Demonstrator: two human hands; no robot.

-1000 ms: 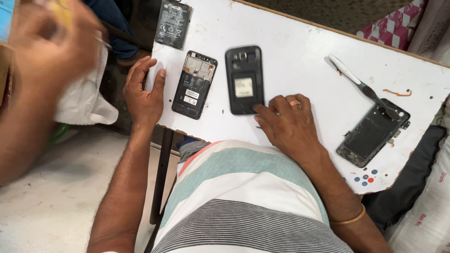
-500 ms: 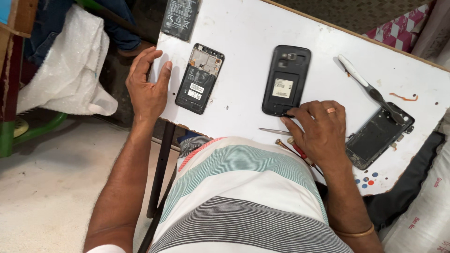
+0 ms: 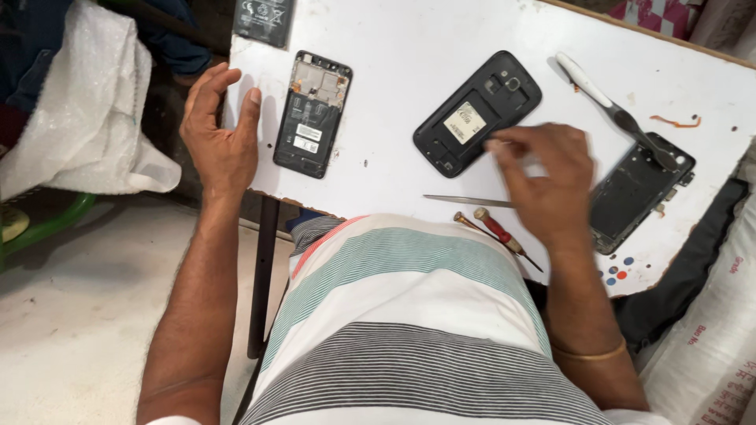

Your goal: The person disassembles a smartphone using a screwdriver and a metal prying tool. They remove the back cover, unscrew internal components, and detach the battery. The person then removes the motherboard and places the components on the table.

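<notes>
Left hand (image 3: 220, 145) resting at the left edge of the white bench (image 3: 394, 47), fingers spread wide, holding nothing. Thumb and fingers curled a little over the bench edge, just beside an open phone (image 3: 313, 114) with its back off and its insides showing. Not touching that phone.

Right hand (image 3: 547, 185) hovering over the middle of the bench, blurry, fingers bent and pinched together. Fingertips right at the lower edge of a black phone (image 3: 478, 112), lying tilted with its back cover off and a pale sticker in the middle. Cannot tell if the hand grips anything small.

Thin metal tweezers (image 3: 465, 201) flat on the bench, just under the right hand. Two small screwdrivers (image 3: 498, 234) with red and wooden handles near the front edge, close to the striped shirt (image 3: 409, 315).

Black phone frame (image 3: 639, 191) on the right side, partly behind the right hand. White-handled tool (image 3: 602, 98) lying above it, tip reaching the frame. Flat dark battery (image 3: 264, 20) at the top left corner of the bench. White bubble wrap (image 3: 75, 118) off to the left, away from the bench.
</notes>
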